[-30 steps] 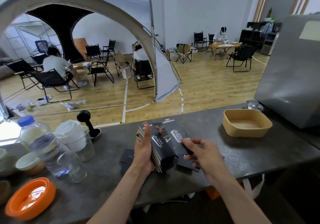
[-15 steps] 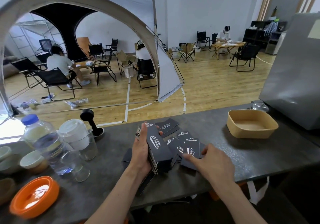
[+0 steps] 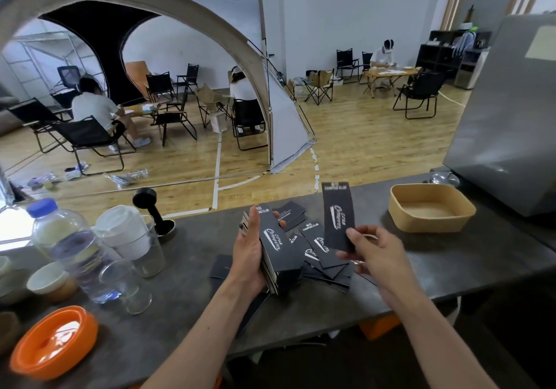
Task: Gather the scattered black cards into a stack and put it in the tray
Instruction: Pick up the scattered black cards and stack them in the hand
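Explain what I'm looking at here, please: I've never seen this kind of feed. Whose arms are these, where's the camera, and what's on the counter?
There is no machine: a person wears one wide-angle camera on the head, looking down at their own bare arms. The left hand grips a thick stack of black cards. The right hand pinches a single card, held upright above the counter. More loose cards lie scattered on the dark counter between the hands. The tan tray sits to the right, nothing visible in it. On the left stand a water bottle, a glass with a white cup and an orange lid.
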